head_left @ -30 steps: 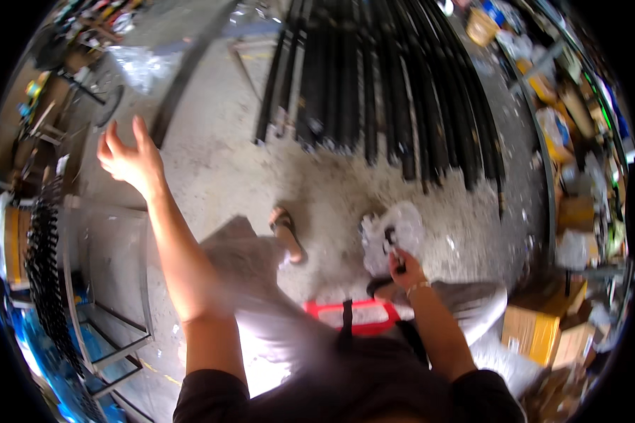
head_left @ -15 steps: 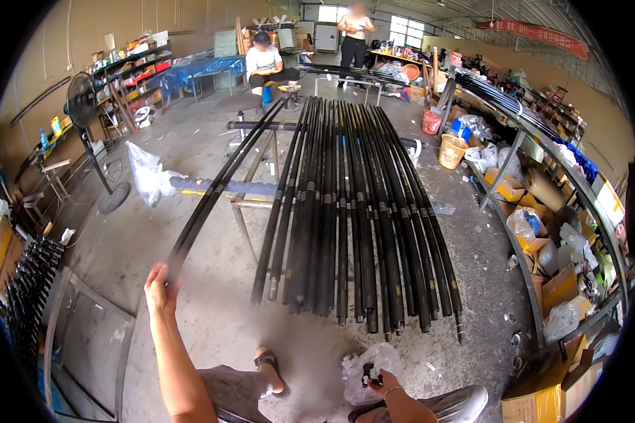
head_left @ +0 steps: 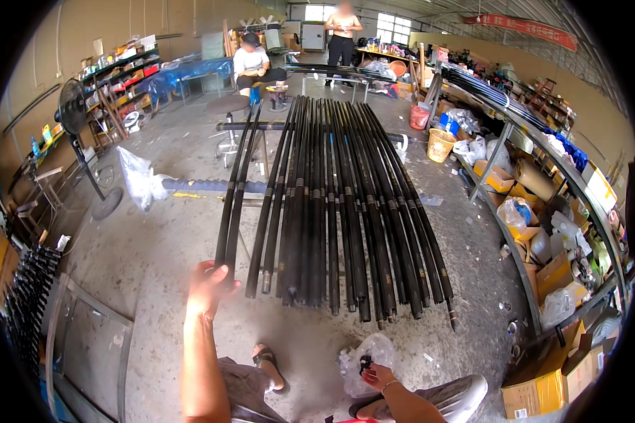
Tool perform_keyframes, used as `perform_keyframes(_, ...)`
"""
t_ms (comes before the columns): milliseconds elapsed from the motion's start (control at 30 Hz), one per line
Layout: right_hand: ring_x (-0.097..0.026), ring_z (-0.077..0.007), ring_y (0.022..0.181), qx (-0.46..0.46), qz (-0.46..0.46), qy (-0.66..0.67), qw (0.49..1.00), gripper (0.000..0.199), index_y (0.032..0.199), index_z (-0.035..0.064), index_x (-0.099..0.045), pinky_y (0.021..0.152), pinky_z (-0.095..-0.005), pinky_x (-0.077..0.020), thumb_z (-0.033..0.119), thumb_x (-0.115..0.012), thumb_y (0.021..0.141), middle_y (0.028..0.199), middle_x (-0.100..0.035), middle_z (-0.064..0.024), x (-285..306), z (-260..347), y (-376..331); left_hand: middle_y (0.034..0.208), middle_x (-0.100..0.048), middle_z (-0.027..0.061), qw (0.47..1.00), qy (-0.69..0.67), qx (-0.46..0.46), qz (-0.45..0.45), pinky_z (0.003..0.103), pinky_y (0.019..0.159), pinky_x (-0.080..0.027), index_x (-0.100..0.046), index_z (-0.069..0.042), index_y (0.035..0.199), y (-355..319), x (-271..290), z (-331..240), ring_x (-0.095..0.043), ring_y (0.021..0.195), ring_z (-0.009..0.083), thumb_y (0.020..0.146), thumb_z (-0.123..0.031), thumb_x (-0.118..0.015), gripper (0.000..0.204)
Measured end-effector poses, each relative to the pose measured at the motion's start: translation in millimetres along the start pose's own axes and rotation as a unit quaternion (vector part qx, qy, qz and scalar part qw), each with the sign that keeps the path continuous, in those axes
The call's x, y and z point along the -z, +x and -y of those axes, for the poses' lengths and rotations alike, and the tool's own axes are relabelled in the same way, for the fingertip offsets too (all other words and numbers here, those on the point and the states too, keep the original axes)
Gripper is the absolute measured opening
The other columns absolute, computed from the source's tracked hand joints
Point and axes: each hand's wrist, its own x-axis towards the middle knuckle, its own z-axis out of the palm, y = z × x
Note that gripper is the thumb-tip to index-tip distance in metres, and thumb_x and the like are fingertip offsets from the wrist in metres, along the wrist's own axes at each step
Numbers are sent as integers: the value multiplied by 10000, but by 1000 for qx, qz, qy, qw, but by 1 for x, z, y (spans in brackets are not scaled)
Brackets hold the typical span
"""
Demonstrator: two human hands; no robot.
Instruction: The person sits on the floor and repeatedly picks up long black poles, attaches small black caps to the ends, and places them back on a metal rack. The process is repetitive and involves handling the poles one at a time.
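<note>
Two long black poles (head_left: 233,211) stretch away from me, with their near ends at my left hand (head_left: 209,285). Its fingers are closed about those ends; part of the grip is blurred. Just right of them, several more black poles (head_left: 333,218) lie side by side on a metal stand, near ends toward me. Low between my knees, my right hand (head_left: 379,376) is at a clear plastic bag (head_left: 382,348). Pinched in its fingers is a small black piece (head_left: 365,362), too small to make out closely.
A metal rack (head_left: 497,162) with bags and boxes runs along the right, a cardboard box (head_left: 543,388) at its near end. A standing fan (head_left: 85,141) and a metal frame (head_left: 92,310) are on the left. Two people are farther back, one seated (head_left: 252,67), one standing (head_left: 341,46).
My left hand has moved right with the two poles, bringing them beside the others. My right hand has lifted slightly at the bag, a black piece in its fingers. The view has shifted a little.
</note>
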Motion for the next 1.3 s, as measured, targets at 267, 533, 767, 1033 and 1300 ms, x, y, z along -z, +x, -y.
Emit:
perform_keyframes(267,-598,-301,799,-12,24,4,1000,171,971,20,-529,758,-436,-541,145,-583,867,875,-581,-152,8,-5,-10,869,-623,95,958,285,-25,-28,317,643,-461,-612,13,1030,35,6,3,-576,747,166,869,-441,-585,482)
perform_keyframes(533,-618,-275,804,-6,30,-56,998,147,951,19,-547,749,-417,-544,142,-583,878,860,-609,-138,-6,-7,-40,721,-590,53,929,354,-102,-28,268,574,-433,-604,28,887,70,16,17,-524,624,114,861,-309,-645,341)
perform_keyframes(767,-616,-186,804,25,119,-187,975,187,991,53,-584,701,-321,-524,209,-589,888,878,-617,-71,-50,1,-88,607,-531,16,977,202,-59,25,240,449,-383,-584,1,810,41,3,-17,-466,467,101,868,-212,-616,224)
perform_keyframes(1033,-503,-87,673,154,374,-431,807,305,952,73,-567,570,-227,-425,366,-480,943,790,-547,6,-153,22,-207,633,-457,20,936,-284,-65,196,238,450,-374,-515,24,1056,-18,-42,-23,-426,489,115,834,-143,-626,299)
perform_keyframes(1300,-478,-82,642,44,493,-116,861,470,1078,82,-525,491,-199,-334,494,-327,968,806,-550,-5,-257,63,-329,605,-459,32,933,-282,-130,180,260,428,-404,-467,-29,1014,-51,-95,-6,-448,458,146,824,-114,-590,242)
